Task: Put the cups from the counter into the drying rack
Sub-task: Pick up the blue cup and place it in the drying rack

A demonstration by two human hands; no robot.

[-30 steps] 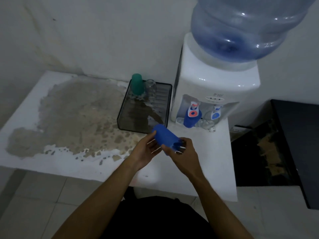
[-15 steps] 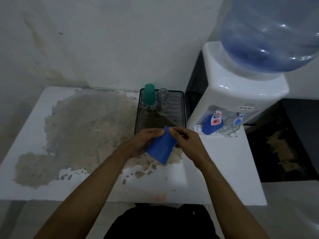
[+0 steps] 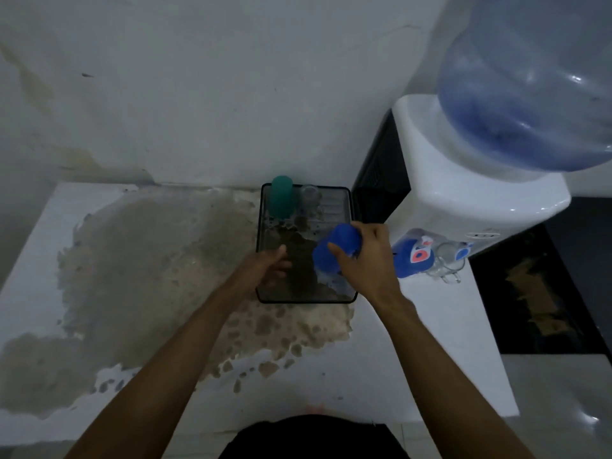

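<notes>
A blue cup (image 3: 334,251) is held upside down, slightly tilted, over the right side of the dark drying rack (image 3: 351,207), with my right hand (image 3: 366,260) shut on it. My left hand (image 3: 270,266) hovers just left of the cup over the rack's near half, fingers loosely apart, holding nothing. At the rack's far end a green cup (image 3: 281,196) stands upside down beside a clear glass (image 3: 310,196). Another blue cup (image 3: 405,260) and a clear glass mug (image 3: 445,263) sit under the dispenser's taps.
A white water dispenser (image 3: 463,180) with a large blue bottle (image 3: 536,77) stands right of the rack. The white counter (image 3: 430,359) has a wide worn brown patch (image 3: 149,260). The wall rises directly behind. A dark surface (image 3: 563,293) lies to the right.
The blue cup has been turned mouth down and carried forward over the rack. My left hand has let go of it; only the right hand holds it.
</notes>
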